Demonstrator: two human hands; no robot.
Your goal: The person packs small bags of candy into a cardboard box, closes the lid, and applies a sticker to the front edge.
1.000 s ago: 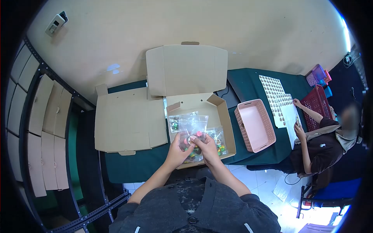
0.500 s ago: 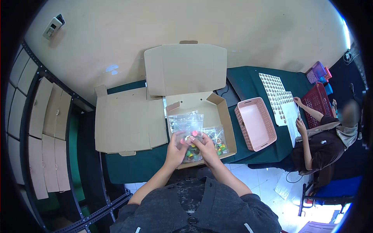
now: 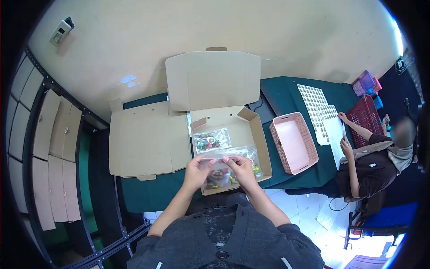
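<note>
My left hand [image 3: 195, 169] and my right hand [image 3: 241, 168] together hold a clear plastic bag [image 3: 218, 171] of small colourful pieces by its top edge, low over the near end of an open cardboard box [image 3: 251, 123]. Inside the box, farther back, lies a second clear bag [image 3: 212, 140] with colourful pieces. Part of another such bag [image 3: 253, 160] shows beside my right hand. The box lid [image 3: 212, 80] stands open toward the wall.
A flattened cardboard box [image 3: 148, 136] lies left on the dark green table [image 3: 152, 190]. A pink basket [image 3: 293, 143] sits right. Farther right, another person [image 3: 376, 157] handles sheets of round stickers [image 3: 319, 110] near a red basket [image 3: 366, 119]. Metal shelving [image 3: 49, 134] stands at left.
The bag I hold came down from upright to lower and flatter over the box's near end, and my fingers moved from its middle to its top edge. The bag behind it is now uncovered.
</note>
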